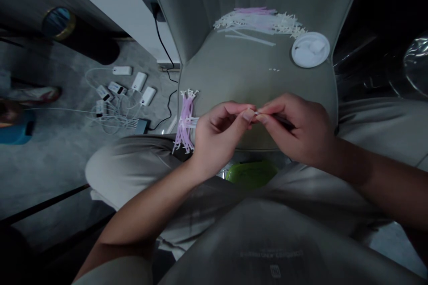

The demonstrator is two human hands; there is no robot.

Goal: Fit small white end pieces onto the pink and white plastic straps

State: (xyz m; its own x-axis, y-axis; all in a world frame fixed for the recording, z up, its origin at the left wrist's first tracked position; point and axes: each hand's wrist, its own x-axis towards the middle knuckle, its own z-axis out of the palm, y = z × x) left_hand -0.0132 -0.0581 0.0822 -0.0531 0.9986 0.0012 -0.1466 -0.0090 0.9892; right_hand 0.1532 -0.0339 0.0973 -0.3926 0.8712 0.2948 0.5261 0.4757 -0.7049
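Observation:
My left hand (219,136) and my right hand (296,131) meet above the front of a grey chair seat (247,71), fingertips pinched together on a small white piece (256,113). A thin stick runs back under my right hand's fingers. A bundle of pink sticks with white tips (186,120) lies on the seat's left edge, just left of my left hand. A loose heap of white and pink sticks (257,22) lies at the back of the seat. A round white lid holding white bits (310,49) sits beside that heap.
A green container (250,173) sits low between my knees, under the hands. On the grey floor to the left lie several white chargers with tangled cables (123,93) and a black cable. A clear plastic bag (414,62) is at the right.

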